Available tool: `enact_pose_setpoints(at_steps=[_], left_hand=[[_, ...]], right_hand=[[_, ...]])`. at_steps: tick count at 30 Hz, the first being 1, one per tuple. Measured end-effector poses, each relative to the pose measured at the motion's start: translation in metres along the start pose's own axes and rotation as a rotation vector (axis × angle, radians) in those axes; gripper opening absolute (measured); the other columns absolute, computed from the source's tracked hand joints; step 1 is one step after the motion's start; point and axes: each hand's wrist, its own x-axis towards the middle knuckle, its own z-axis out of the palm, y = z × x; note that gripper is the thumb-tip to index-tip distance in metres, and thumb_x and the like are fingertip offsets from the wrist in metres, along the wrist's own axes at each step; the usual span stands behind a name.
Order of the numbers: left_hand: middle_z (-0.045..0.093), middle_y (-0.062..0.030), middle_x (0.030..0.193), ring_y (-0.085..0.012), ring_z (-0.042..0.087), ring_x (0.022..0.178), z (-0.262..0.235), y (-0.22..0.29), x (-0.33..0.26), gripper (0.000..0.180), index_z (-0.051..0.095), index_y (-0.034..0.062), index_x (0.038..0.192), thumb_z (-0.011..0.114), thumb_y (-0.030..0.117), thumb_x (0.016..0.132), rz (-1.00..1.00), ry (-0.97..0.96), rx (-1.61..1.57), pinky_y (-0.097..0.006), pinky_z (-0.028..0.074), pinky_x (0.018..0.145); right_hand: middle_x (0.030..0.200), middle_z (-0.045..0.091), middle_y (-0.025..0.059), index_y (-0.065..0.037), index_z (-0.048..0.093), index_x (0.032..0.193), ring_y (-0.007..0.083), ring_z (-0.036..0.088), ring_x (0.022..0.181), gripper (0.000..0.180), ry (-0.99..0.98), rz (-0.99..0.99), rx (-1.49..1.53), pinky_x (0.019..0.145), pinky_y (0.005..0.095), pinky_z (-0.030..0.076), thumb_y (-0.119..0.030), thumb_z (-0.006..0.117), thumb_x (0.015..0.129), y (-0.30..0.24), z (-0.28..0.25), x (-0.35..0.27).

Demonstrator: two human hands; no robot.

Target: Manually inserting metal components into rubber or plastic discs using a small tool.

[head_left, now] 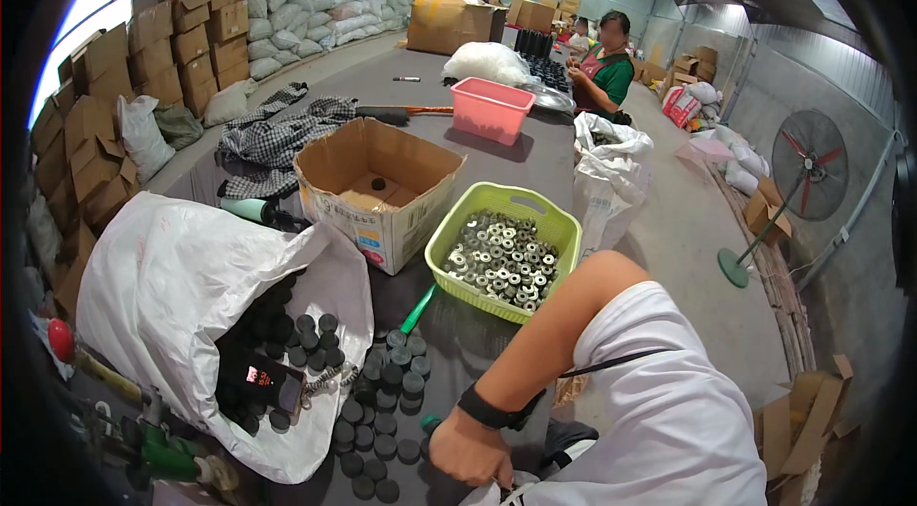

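My right hand (470, 449) is low in the head view, beyond a black wristband (497, 407). Its fingers are curled closed and point down, beside pale cloth at the bottom edge; what they hold, if anything, is hidden. A small dark green rounded piece (431, 424) shows right beside the knuckles. Left of the hand, many round black caps (385, 422) lie loose on the grey tabletop. More caps spill from a white woven sack (181, 281), where a dark device with a lit screen (272, 380) rests. My left hand is out of sight.
A green basket (441, 279) of metal ring-shaped parts stands ahead, next to an open carton (382, 236). Further off are a pink bin (492, 112) and checked cloth (277, 143). A seated co-worker (607, 66) is at the far right. A green-and-red tool (158, 449) stands lower left.
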Motion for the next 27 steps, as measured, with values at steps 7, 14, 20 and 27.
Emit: enact_pose_setpoints(at_steps=[7,14,20,27], left_hand=[[0.059,-0.0022,0.078,-0.0111,0.056,0.068,0.005,0.025,-0.037,0.018,0.060,0.0057,0.107,0.053,0.019,0.098,0.007,0.194,-0.412,-0.027,0.047,0.063],[0.049,0.0014,0.070,-0.0094,0.045,0.050,0.004,0.007,-0.025,0.030,0.054,0.0079,0.112,0.038,0.032,0.103,0.059,0.340,-0.764,-0.023,0.037,0.043],[0.059,-0.0121,0.112,-0.0150,0.059,0.092,-0.008,-0.005,-0.028,0.042,0.046,-0.0009,0.133,0.030,0.025,0.105,0.082,0.281,-0.403,-0.028,0.048,0.076],[0.051,-0.0047,0.090,-0.0132,0.049,0.070,0.010,0.038,-0.031,0.038,0.047,0.0055,0.129,0.036,0.031,0.103,0.109,0.281,-0.586,-0.026,0.041,0.058]], right_hand=[[0.058,0.063,0.0098,-0.006,0.065,0.060,0.0320,0.063,0.057,0.053,0.089,0.471,-0.027,0.048,0.0421,0.046,-0.057,0.066,0.072,0.013,-0.002,-0.028],[0.082,0.062,0.0146,-0.003,0.061,0.096,0.0359,0.061,0.074,0.034,0.568,1.226,0.528,0.064,0.0423,0.049,-0.036,0.063,0.088,-0.052,-0.007,-0.032],[0.092,0.061,0.0172,0.003,0.059,0.102,0.0343,0.059,0.080,0.030,0.790,1.135,0.782,0.070,0.0410,0.046,-0.025,0.058,0.094,-0.059,0.054,0.000],[0.083,0.061,0.0123,0.002,0.060,0.099,0.0237,0.059,0.073,0.025,0.997,1.198,0.710,0.067,0.0365,0.046,-0.023,0.056,0.094,-0.081,0.057,-0.015]])
